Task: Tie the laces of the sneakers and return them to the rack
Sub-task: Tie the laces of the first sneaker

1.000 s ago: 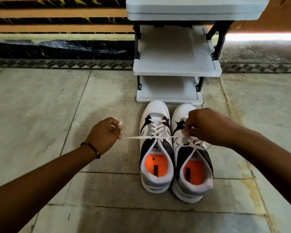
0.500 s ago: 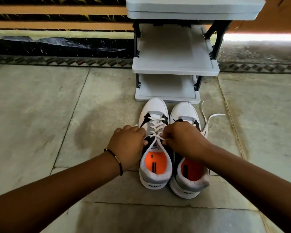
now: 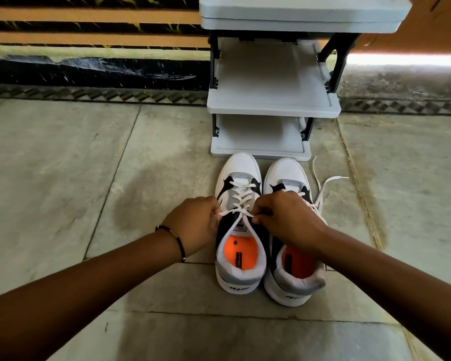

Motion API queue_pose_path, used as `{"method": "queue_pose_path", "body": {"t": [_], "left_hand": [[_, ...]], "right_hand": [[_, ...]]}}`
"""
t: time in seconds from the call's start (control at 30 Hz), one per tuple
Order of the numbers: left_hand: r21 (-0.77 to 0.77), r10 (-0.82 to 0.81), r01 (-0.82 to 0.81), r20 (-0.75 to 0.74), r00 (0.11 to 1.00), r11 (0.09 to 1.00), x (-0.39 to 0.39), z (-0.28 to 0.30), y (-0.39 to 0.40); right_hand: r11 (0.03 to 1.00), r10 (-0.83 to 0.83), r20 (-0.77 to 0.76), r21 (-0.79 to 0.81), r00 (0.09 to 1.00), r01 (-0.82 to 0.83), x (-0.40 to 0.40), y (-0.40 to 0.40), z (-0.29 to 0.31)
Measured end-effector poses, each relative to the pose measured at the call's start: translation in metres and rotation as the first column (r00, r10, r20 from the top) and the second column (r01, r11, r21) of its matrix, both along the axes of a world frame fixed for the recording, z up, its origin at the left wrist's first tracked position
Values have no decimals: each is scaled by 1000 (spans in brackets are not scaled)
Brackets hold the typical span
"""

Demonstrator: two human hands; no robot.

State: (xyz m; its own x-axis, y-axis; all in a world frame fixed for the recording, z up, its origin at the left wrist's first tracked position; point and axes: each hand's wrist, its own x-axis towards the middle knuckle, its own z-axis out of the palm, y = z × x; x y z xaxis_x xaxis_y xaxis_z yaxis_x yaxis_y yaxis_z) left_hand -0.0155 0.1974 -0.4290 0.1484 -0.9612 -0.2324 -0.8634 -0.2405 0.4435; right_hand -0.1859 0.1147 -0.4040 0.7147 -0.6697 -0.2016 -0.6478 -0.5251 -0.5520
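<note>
We see two white, black and grey sneakers side by side on the stone floor [image 3: 63, 157], toes pointing at the grey shoe rack [image 3: 272, 106] just past them. Both have orange insoles.

Our left hand [image 3: 193, 225] sits at the left side of the left sneaker [image 3: 238, 230], near the top of its tongue. Its fingers are curled shut and pinch one end of the left sneaker's lace [image 3: 241, 204]. Our right hand [image 3: 287, 217] is over the gap between the two shoes and covers part of the right sneaker [image 3: 289, 238]. Its fingers are curled too and pinch the other end of the same lace. The lace runs tight between our two hands, across the tongue.

The right sneaker's lace [image 3: 323, 188] lies loose on the floor beside that shoe, to the right of our right hand. A thin black bracelet [image 3: 177, 241] is on our left wrist.
</note>
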Motion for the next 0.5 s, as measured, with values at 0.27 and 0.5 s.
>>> {"method": "queue_pose_path", "body": {"t": [0.27,0.5], "left_hand": [[-211,-178,331,527,831,920,15,18,-7],[-90,-209,301,533,820,949,18,9,5]], "right_hand": [[973,86,-50,-210,995,-94,-11,-8,-3],[929,191,-137,-293,972,-224,-14,-3,-14]]}}
